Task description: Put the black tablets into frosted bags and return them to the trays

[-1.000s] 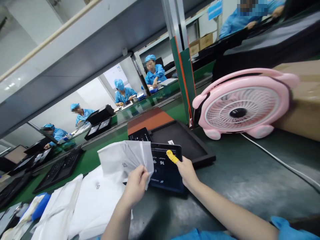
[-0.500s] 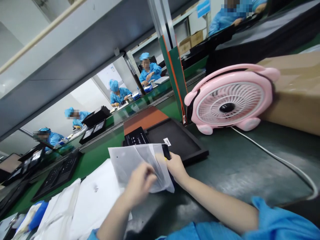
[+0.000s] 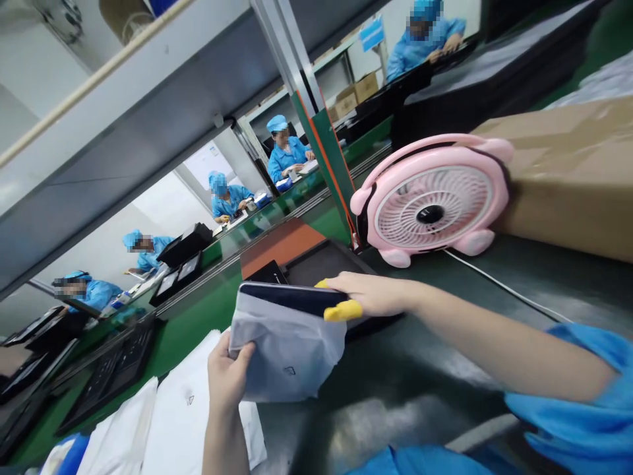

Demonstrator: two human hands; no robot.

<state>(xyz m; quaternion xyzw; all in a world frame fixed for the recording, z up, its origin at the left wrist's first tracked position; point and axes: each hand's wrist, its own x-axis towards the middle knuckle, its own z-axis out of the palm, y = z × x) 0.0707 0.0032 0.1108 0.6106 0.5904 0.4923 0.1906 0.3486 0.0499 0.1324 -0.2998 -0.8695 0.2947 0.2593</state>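
Note:
A dark, flat tablet [image 3: 291, 298] sits most of the way inside a thin white plastic bag [image 3: 291, 359], its long upper edge showing at the bag's mouth. My left hand [image 3: 228, 366] pinches the bag's left side, thumb in front. My right hand [image 3: 368, 297], with yellow finger cots [image 3: 343, 311] on its fingertips, grips the tablet at its upper right. Behind them lies a black tray [image 3: 324, 258], partly covered by the tablet and my right hand. A black box [image 3: 267, 272] with faint print rests at the tray's left.
White bags [image 3: 180, 402] lie stacked at my left. A pink fan [image 3: 430, 204] stands at right before a cardboard box [image 3: 568, 191], its white cable [image 3: 499, 284] crossing the bench. A metal post [image 3: 291, 59] rises behind the tray. Several co-workers in blue sit across the green conveyor [image 3: 192, 297].
My left hand has moved left and now grips the bag's side. The bag and tablet have turned, the tablet's long edge now at the top. My right hand has swung over the tablet's upper edge.

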